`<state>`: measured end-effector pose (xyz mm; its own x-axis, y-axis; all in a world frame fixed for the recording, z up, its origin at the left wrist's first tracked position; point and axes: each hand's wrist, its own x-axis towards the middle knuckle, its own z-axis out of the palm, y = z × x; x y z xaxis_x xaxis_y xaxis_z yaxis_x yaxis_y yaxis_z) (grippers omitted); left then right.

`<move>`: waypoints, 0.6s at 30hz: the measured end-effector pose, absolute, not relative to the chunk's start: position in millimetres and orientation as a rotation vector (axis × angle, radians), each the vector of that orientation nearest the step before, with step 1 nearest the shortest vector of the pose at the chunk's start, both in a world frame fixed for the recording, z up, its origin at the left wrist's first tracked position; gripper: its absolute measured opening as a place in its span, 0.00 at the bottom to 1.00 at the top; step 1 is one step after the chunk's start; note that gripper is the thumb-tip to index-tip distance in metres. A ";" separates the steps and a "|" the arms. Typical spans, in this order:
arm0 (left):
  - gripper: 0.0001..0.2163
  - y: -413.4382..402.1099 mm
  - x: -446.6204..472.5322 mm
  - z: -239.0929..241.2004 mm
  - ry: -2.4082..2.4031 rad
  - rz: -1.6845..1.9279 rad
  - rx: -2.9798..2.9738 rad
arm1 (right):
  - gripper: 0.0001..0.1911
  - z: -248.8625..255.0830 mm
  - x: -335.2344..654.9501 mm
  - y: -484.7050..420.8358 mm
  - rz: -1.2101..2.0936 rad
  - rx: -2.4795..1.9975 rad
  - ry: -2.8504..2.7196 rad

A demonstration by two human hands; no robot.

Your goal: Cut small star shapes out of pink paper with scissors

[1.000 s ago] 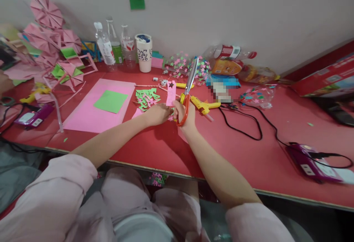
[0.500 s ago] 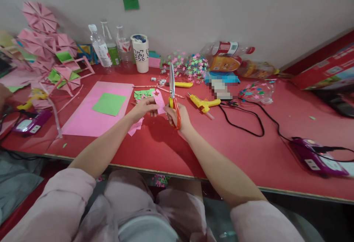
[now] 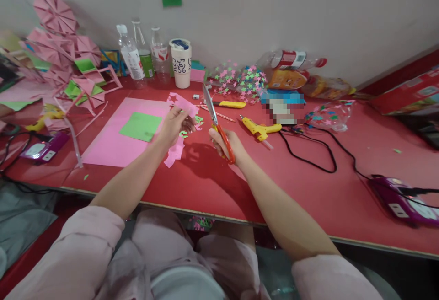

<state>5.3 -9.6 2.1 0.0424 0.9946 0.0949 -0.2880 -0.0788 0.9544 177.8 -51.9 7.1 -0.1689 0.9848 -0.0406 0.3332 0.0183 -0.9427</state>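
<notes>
My left hand (image 3: 174, 124) pinches a strip of pink paper (image 3: 183, 103) that has a star-shaped hole cut in it. In my right hand (image 3: 226, 143) is a pair of scissors (image 3: 212, 110) with red and yellow handles, its blades pointing up and away and looking closed. Beneath my left hand lie pink paper scraps (image 3: 174, 152) and green cut-outs (image 3: 199, 120), partly hidden. A green paper square (image 3: 141, 126) rests on a larger pink sheet (image 3: 103, 153) left of my hands.
Beyond my right hand are a yellow glue gun (image 3: 259, 128), a yellow cutter knife (image 3: 231, 104) and clear bags of paper stars (image 3: 252, 83). Bottles (image 3: 130, 57) and a cup (image 3: 181, 64) stand by the wall. Purple power strips (image 3: 399, 199) with cables lie at both sides.
My left hand has lifted the pink strip up and to the left, apart from my right hand. The scissors have tilted to the left.
</notes>
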 end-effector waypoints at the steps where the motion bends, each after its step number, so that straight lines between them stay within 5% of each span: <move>1: 0.09 -7.1 3.0 2.5 0.907 1.417 1.045 | 0.25 6.7 177.8 -52.1 1.153 -1.408 -1.638; 11: 0.09 -2.3 -1.4 4.8 0.919 1.556 1.060 | 0.30 5.8 173.9 -54.4 0.931 -1.540 -2.017; 18: 0.08 -4.2 -3.7 9.8 1.000 1.535 1.145 | 0.29 3.0 175.2 -54.7 1.109 -1.458 -1.946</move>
<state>-3.7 -4.2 9.8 -0.1187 0.9723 0.2015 -0.2089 -0.2229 0.9522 175.2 -54.7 3.0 -0.3287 0.9392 -0.0993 0.5641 0.1109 -0.8182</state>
